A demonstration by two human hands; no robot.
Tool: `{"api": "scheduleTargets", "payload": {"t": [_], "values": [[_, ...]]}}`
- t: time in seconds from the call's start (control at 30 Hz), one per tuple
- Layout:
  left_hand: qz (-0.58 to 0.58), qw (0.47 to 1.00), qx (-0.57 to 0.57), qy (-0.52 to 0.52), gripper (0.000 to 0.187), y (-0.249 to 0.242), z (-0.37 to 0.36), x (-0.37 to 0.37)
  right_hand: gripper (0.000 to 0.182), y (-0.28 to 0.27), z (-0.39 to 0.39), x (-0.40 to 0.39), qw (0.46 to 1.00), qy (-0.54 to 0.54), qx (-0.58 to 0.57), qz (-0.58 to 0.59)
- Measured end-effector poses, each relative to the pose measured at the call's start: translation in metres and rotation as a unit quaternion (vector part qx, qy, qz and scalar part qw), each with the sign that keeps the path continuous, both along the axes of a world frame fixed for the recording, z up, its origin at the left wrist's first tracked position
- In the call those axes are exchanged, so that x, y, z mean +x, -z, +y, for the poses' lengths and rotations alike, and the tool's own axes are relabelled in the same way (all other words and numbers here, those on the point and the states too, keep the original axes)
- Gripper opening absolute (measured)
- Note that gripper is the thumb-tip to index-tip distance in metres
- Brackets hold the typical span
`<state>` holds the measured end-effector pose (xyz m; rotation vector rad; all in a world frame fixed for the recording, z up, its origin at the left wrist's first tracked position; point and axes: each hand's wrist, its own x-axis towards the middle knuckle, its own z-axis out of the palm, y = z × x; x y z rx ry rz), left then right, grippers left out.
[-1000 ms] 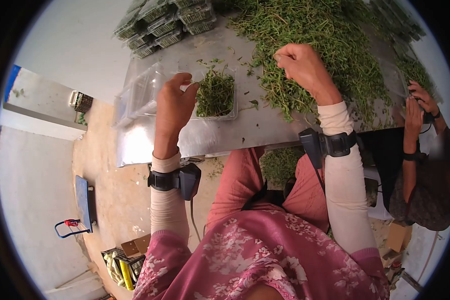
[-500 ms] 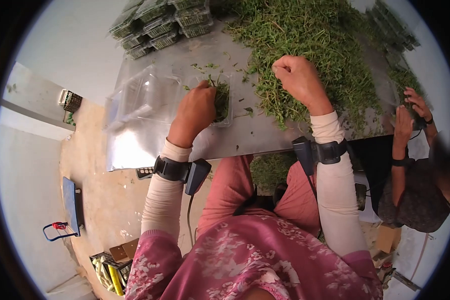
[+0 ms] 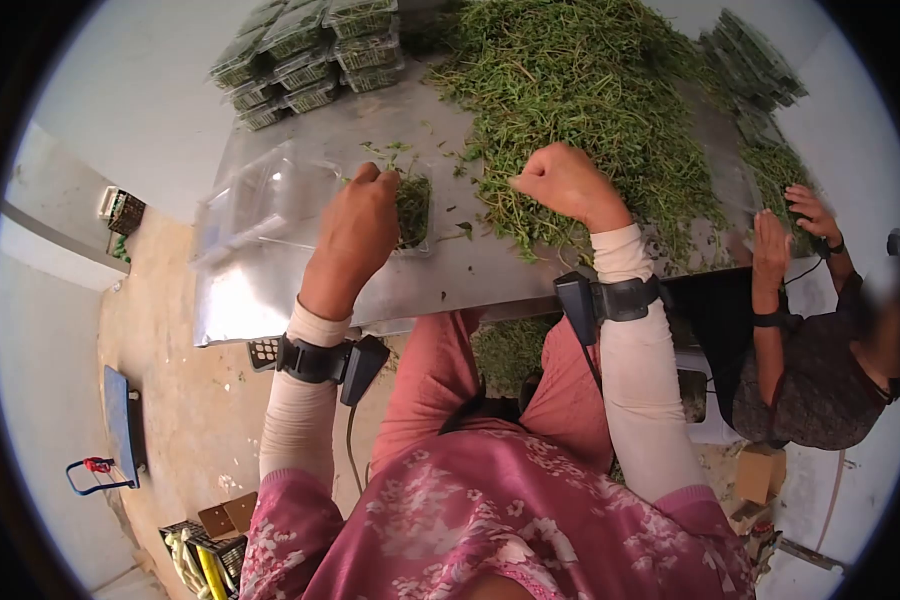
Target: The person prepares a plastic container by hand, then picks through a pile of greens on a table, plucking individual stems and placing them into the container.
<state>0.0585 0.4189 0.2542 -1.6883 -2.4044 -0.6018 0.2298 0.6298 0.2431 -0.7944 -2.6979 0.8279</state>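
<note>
Pink floral top (image 3: 460,500), cream sleeves (image 3: 650,400), black wrist straps (image 3: 308,362), boxy dark modules (image 3: 364,370), thin cables (image 3: 350,442), coral trousers (image 3: 425,375)

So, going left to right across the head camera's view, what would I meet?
Trolley → clear plastic → left hand → greens showing in the box → right hand → the other person's hands.

Walls (image 3: 40,380): whitish, at left and right
Floor (image 3: 185,400): tan, marked with pale specks
Counter (image 3: 355,125): shiny metal, bright glare at its near left corner
Trolley (image 3: 120,425): blue, near the left wall
</note>
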Motion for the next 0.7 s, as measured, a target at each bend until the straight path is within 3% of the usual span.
{"api": "scheduleTargets", "payload": {"t": [0.07, 0.13, 0.27, 0.37, 0.53, 0.63, 0.7], "values": [[0.031, 0.999, 0.017, -0.006, 0.010, 0.000, 0.000, 0.003, 0.030, -0.009, -0.010, -0.004, 0.998, 0.004, 0.004, -0.055], [0.076, 0.996, 0.041, 0.010, 0.008, 0.011, 0.001, -0.002, 0.025, -0.001, -0.007, -0.004, 0.999, 0.024, 0.037, -0.013], [0.065, 0.996, -0.022, 0.049, 0.008, 0.038, -0.001, -0.020, 0.017, 0.016, 0.002, 0.001, 0.991, 0.060, 0.084, 0.082], [0.051, 0.997, -0.016, 0.060, 0.008, 0.034, -0.001, -0.021, 0.016, 0.015, 0.005, -0.002, 0.992, 0.064, 0.105, -0.014], [0.087, 0.992, 0.082, 0.033, 0.008, 0.002, 0.002, 0.014, 0.016, 0.024, 0.009, -0.005, 0.991, 0.065, 0.118, -0.004], [-0.032, 0.992, 0.111, 0.052, 0.007, -0.005, 0.011, 0.050, 0.015, 0.027, 0.009, -0.006, 0.991, 0.070, 0.108, -0.025], [-0.067, 0.979, 0.133, 0.137, 0.014, 0.005, 0.019, 0.072, 0.013, 0.025, 0.010, -0.010, 0.991, 0.070, 0.100, -0.049]]}}
